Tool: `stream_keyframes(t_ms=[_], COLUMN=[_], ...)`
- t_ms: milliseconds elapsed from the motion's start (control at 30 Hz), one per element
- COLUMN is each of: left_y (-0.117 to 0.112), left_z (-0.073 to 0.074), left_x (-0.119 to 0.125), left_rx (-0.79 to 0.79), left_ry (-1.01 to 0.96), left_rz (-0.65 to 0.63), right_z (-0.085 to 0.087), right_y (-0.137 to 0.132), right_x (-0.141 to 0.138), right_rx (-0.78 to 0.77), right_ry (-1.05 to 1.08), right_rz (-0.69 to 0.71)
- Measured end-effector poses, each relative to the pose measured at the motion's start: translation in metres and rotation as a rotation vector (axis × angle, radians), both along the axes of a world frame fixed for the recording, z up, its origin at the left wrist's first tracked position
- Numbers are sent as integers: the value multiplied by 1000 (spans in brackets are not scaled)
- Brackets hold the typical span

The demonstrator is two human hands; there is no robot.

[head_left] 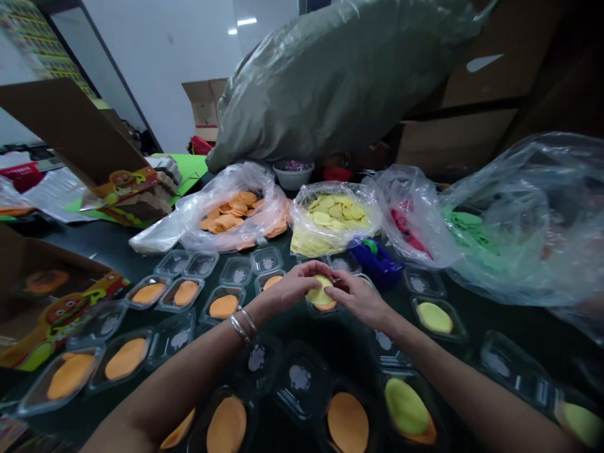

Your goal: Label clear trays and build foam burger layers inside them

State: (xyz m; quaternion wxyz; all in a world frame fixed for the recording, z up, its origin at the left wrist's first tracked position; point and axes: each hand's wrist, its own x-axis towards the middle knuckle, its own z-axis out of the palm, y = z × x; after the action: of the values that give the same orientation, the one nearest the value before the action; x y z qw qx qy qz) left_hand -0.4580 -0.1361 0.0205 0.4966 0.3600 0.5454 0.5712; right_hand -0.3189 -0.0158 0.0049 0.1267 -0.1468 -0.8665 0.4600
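Half-curled hands [296, 283] pinch a yellow disc [319, 292], mostly hiding the orange disc [326, 306] beneath.

from afar i see glossy plastic trays [35, 402], matt discs [224, 306], shiny crinkled plastic bags [523, 195] and smooth metal bangles [240, 328].

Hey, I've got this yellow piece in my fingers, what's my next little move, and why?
I'd probably settle the yellow piece squarely on the orange piece, then release. Your left hand and right hand both hold it right over that orange one, and toward the bottom right another yellow disc already lies over an orange disc.
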Motion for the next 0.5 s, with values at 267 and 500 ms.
stream_keyframes(t_ms=[267, 500], left_y=[-1, -17], left_z=[2, -9], left_x=[-9, -29], left_rx=[79, 85], left_ry=[546, 424], left_rz=[254, 439], right_z=[-7, -15], right_y=[0, -4], right_x=[-8, -26], right_rx=[-85, 217], right_ry=[45, -242], right_rz=[-187, -149])
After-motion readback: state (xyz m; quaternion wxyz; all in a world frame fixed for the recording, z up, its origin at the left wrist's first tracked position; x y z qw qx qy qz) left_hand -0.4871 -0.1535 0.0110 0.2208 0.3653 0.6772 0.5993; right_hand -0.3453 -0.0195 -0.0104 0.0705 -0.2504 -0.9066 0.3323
